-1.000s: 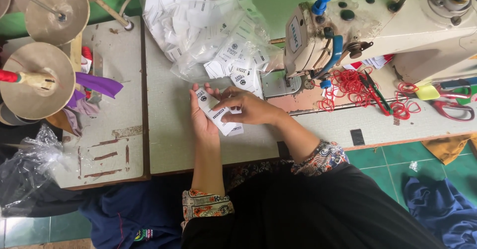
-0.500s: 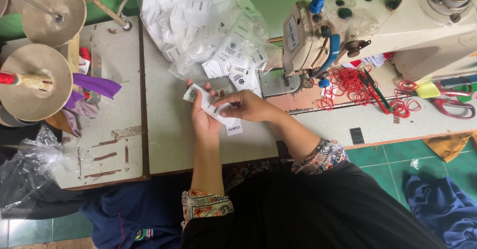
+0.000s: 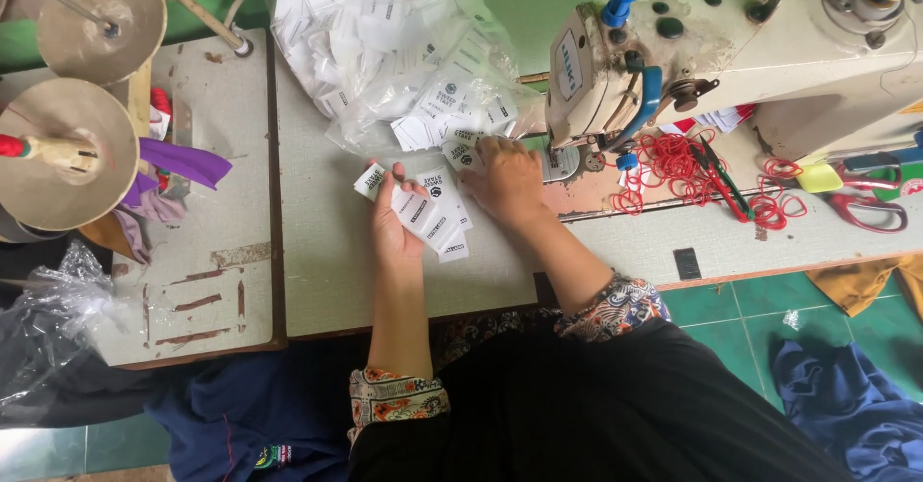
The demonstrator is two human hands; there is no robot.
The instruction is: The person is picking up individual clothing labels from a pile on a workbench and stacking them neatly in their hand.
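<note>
Overhead, from the head camera, I see my left hand (image 3: pixel 392 218) pinching a small fan of white labels (image 3: pixel 431 215) above the table (image 3: pixel 327 271). My right hand (image 3: pixel 507 176) lies spread, fingers on loose labels spilling from a clear plastic bag (image 3: pixel 385 49), beside the sewing machine (image 3: pixel 731 49).

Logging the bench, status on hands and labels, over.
Left hand grips fanned white labels. Right hand flat on loose labels at clear bag mouth. Sewing machine close alongside right hand.
</note>
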